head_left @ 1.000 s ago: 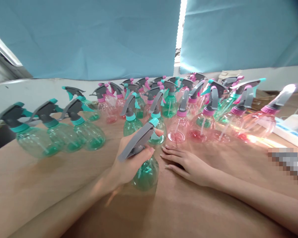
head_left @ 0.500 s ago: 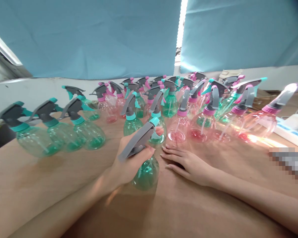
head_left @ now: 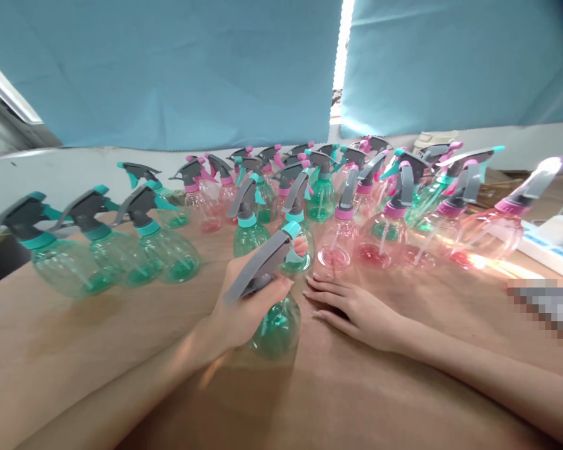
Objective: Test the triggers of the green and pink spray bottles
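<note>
My left hand [head_left: 244, 306] is wrapped round the neck of a green spray bottle [head_left: 278, 330] with a grey and turquoise trigger head. That bottle is upright on the wooden table [head_left: 356, 400], and my fingers hide its collar. Flat on the tabletop to its right lies my right hand [head_left: 356, 312], fingers stretched out and holding nothing. Just beyond my fingers stands a clear pink spray bottle [head_left: 335, 244] with a pink collar. Two more green spray bottles, one of them a bottle [head_left: 251, 234] with a turquoise collar, stand right behind my left hand.
Three green spray bottles, including a bottle [head_left: 70, 265], stand in a row at the left. Several pink and green ones crowd the back, with a pink bottle [head_left: 490, 231] at the right end. A white power strip [head_left: 553, 247] and a pixelated patch are at the right. Blue curtains [head_left: 192, 75] hang behind.
</note>
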`<state>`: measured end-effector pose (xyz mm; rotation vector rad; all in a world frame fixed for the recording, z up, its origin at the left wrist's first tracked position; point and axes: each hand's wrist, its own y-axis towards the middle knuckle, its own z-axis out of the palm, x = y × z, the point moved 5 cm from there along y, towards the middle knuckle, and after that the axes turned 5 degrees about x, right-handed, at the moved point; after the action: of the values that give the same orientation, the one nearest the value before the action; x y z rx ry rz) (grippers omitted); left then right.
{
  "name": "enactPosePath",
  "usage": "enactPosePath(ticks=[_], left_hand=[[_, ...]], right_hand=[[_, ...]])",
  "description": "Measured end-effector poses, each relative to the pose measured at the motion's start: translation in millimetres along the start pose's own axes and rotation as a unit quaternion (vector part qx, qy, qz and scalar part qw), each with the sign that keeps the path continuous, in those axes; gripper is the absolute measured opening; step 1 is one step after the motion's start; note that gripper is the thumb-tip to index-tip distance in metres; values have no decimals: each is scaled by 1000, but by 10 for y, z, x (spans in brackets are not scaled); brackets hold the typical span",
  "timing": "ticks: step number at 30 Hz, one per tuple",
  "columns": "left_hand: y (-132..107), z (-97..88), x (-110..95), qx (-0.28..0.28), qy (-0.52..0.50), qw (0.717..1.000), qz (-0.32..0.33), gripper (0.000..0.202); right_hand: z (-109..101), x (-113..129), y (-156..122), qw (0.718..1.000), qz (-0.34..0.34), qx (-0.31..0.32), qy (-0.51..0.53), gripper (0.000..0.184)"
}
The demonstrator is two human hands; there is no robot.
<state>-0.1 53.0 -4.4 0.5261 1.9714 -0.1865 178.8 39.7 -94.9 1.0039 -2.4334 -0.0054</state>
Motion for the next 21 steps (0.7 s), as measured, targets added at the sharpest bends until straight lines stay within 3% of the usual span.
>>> enactPosePath(ticks=[2, 5, 13, 21], left_hand=[[1, -30, -14, -37, -3, 999, 0, 32], [13, -11, -40, -25, -2, 1000, 6, 45], [2, -16, -48, -21, 1, 999, 25, 37], [24, -1, -124, -23, -2, 999, 35, 53]], right_hand=[[-2, 2, 1, 1000, -1, 0, -1, 43], [0, 5, 4, 1000, 0, 5, -10, 44], [6, -2, 10, 1000, 1, 13, -20, 45], [-7, 15, 13, 1000, -5, 7, -15, 44]])
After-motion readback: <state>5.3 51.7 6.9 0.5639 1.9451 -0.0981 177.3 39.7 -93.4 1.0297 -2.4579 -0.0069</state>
